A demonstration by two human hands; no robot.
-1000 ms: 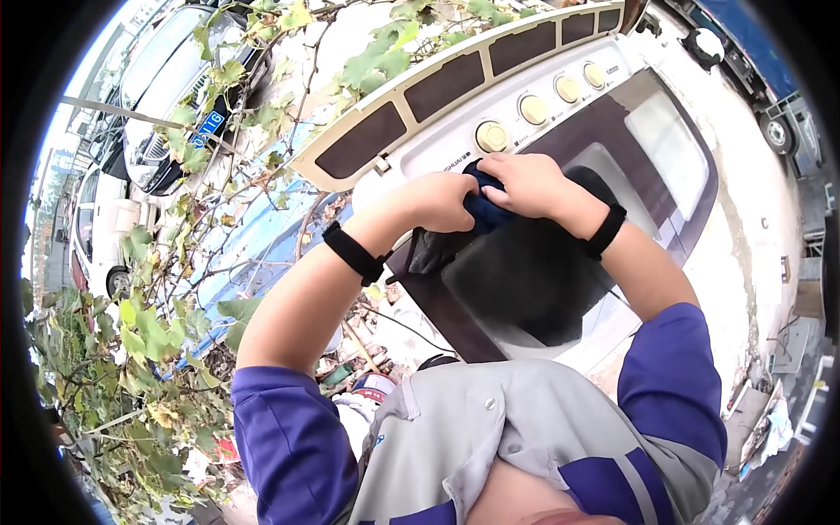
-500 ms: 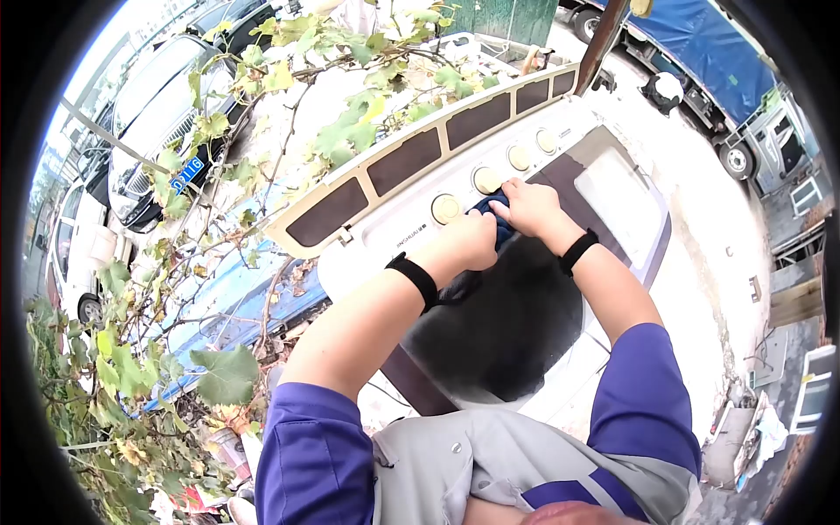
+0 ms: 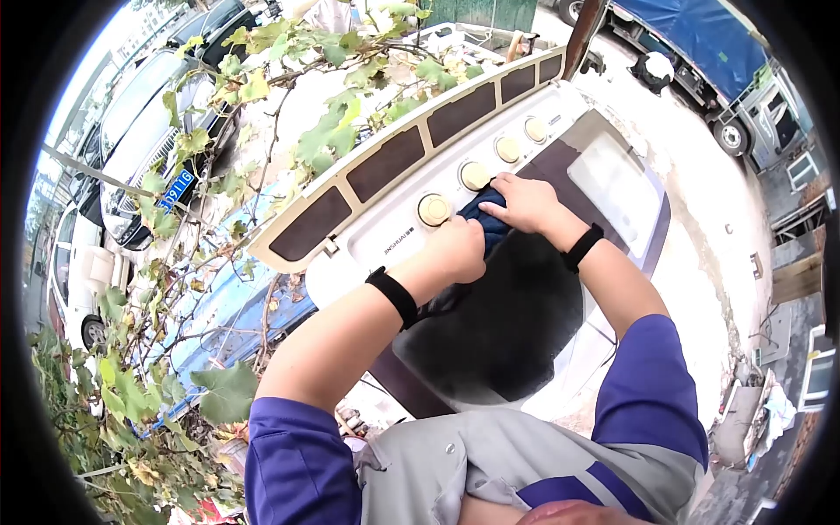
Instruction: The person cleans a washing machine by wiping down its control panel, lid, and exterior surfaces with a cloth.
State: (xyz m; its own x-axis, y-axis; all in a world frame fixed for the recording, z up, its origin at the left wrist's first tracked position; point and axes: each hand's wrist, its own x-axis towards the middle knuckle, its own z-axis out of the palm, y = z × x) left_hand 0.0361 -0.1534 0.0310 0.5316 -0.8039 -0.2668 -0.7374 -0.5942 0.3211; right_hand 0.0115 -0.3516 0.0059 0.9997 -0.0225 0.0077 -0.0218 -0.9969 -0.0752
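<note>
A dark blue cloth (image 3: 486, 219) is bunched between my two hands over the back edge of a washing machine's tub. My left hand (image 3: 458, 248) grips its lower left part, fingers closed. On the cloth's right side, my right hand (image 3: 525, 206) is closed on it, the thumb pointing left. Below them the open tub (image 3: 499, 324) shows black, wet-looking content. Behind my hands runs the white control panel (image 3: 381, 241) with round cream knobs (image 3: 434, 209), and the raised cream and brown lid (image 3: 388, 164) stands beyond it.
Vines with leaves (image 3: 229, 392) spread along the left, over a blue sheet (image 3: 223, 306). Parked cars (image 3: 144, 131) stand at the upper left. A person in a white top (image 3: 654, 67) is at the upper right, beside a truck with a blue cover (image 3: 700, 39).
The view has shifted, so the washing machine sits lower and further left. Both hands still hold the cloth, which now shows more between them as they have moved slightly apart.
</note>
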